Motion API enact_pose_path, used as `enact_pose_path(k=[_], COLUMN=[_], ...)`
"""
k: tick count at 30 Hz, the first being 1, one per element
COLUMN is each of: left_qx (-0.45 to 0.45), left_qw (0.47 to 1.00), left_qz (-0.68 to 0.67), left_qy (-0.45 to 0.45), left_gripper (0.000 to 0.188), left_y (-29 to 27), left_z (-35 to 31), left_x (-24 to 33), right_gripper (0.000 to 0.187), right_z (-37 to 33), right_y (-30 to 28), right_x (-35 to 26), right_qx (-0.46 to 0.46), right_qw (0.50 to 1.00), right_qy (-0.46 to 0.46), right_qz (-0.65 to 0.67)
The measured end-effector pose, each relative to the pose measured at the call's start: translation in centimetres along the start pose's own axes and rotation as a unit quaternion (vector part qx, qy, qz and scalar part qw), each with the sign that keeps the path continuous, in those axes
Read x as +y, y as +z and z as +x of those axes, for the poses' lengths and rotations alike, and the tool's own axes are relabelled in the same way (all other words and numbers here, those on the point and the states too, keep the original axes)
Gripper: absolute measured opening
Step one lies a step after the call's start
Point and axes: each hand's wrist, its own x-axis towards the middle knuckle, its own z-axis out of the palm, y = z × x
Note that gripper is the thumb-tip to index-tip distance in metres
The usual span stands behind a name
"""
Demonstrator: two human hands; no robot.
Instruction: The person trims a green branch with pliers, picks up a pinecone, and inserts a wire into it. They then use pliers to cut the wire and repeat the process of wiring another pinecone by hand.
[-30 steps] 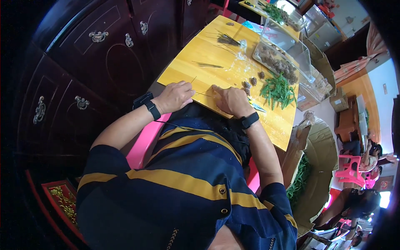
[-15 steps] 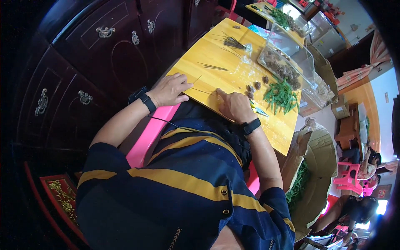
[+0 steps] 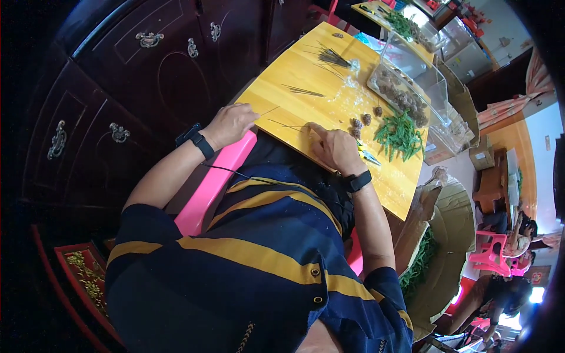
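Shift since a second ago: left hand (image 3: 232, 125) drawn leftward to the desk edge – gap to the right hand (image 3: 338, 150) now wider.
Left fingers: bunched narrow at the near end of a short thin stick (image 3: 270, 111); whether they grip it, cannot tell.
Right fingers: index reaching out, its tip at the end of a longer thin stick (image 3: 286, 125); the others curled under, contents hidden.
Both sticks: near edge of the yellow desk (image 3: 265, 93), between the hands.
Spare sticks: a few lying loose together (image 3: 303, 90) farther in; a thicker dark bundle (image 3: 333, 57) beyond, ends fanned.
Cones: three brown cones (image 3: 367, 119) close together, past the right hand; many more in a clear box (image 3: 406, 54).
Greenery: green sprigs (image 3: 400, 135) heaped beside the cones; more in a cardboard box (image 3: 456, 235) – off the desk, right side.
Tool: pointed, yellow-handled tool (image 3: 369, 155), just beside the right hand.
Seat: pink chair (image 3: 215, 185), below the left forearm.
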Motion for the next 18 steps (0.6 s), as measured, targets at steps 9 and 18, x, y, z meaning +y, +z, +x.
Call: enact_pose_path(k=[9,18], left_qx=[0.09,0.02], left_qw=[0.991,0.93], left_qz=[-0.064,-0.354], left_qy=[-0.07,-0.099], left_gripper=[0.016,0.008], left_y=[-0.6,-1.8], left_z=[0.6,6.3], left_x=[1.1,9.6], right_gripper=[0.038,0.042], right_z=[-1.8,-5.5], right_y=[0.2,0.7], right_x=[1.6,2.1], right_qx=[0.122,0.085], right_qw=[0.846,0.437], right_qy=[0.063,0.049], right_qz=[0.515,0.894])
